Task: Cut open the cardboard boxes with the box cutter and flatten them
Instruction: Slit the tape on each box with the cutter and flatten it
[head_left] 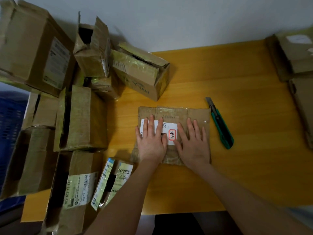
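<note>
Yellow wooden table [240, 78] against a pale wall [169, 22], seen from above. Flattened cardboard box [198, 114] lies flat on the table near the middle, slightly toward the front edge, brown tape across it and a white shipping label [170, 127] with a red-bordered stamp on top. Both hands are palm-down on it, side by side. Left hand [150, 141] presses on the label side, fingers straight and slightly spread. Right hand [193, 143] presses just beside it on the taped cardboard, fingers also straight and spread, nothing gripped by either. Box cutter [220, 123], green and black handle, lies on the table just right of the flattened box, apart from the hands, blade end pointing away from the person; blade looks extended a bit. Left side of the table is crowded with uncut boxes: taped box with printed letters [144, 77] behind the flattened one, open-topped box [91, 53] with flaps up, big box [33, 48] at far left rear, tall taped box [81, 119], and small labelled box [111, 180] close to the left forearm. Stack of flat cardboard [294, 65] sits at the right edge of the table. Blue crate [10, 124] at the far left beyond the table.
</note>
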A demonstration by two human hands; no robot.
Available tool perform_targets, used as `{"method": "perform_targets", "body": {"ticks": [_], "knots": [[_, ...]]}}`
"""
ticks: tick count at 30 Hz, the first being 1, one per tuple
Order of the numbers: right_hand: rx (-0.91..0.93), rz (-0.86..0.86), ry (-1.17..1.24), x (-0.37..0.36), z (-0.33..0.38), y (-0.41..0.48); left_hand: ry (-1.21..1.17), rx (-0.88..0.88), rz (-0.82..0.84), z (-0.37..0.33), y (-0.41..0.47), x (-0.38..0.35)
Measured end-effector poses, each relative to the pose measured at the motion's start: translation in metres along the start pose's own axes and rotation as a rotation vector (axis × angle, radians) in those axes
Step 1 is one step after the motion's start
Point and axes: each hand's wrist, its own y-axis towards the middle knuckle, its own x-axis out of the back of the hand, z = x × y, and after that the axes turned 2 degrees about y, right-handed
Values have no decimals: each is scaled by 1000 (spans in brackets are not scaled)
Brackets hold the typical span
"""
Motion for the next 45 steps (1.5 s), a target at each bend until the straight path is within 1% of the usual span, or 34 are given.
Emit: {"method": "perform_targets", "body": {"ticks": [8, 11, 14, 16, 17, 19, 20, 22, 23, 24, 27, 29, 32, 35, 38, 40, 42, 45], "knots": [[-16, -4, -59, -1, 2, 3, 8, -13, -11, 0, 2, 0], [-21, 36, -46, 3, 2, 2, 19, -22, 14, 0, 0, 2], [2, 49, 53, 11, 1, 0, -16, -39, 32, 1, -1, 10], [9, 68, 175, 22, -3, 2, -108, -21, 8, 5, 1, 20], [-23, 67, 241, 29, -5, 1, -180, 28, -6, 8, 1, 27], [-212, -7, 310, 43, -6, -8, -342, 178, -30, 13, 2, 44], [-340, -42, 361, 49, -6, -16, -448, 270, -3, 14, 4, 52], [-558, -27, 543, 58, -4, -30, -691, 442, 119, 15, 7, 64], [-620, 1, 640, 59, -5, -36, -773, 485, 170, 15, 8, 70], [-664, 26, 732, 62, -6, -40, -810, 493, 181, 15, 6, 77], [-778, 1, 973, 85, -15, -44, -842, 434, 82, 11, 3, 102], [-785, -14, 1096, 105, -23, -44, -890, 384, 20, 2, 4, 124], [-809, -65, 1192, 141, -40, -39, -947, 297, -26, -27, 8, 154], [-807, -175, 1201, 174, -70, -39, -1060, 203, -42, -64, 13, 172], [-804, -262, 1218, 199, -109, -41, -1097, 154, 33, -102, 19, 186], [-817, -296, 1212, 211, -141, -41, -1115, 139, 155, -128, 23, 191], [-807, -317, 1190, 219, -178, -41, -1070, 115, 250, -156, 29, 190], [-806, -326, 1141, 225, -236, -34, -1010, 106, 279, -203, 40, 185]]}}
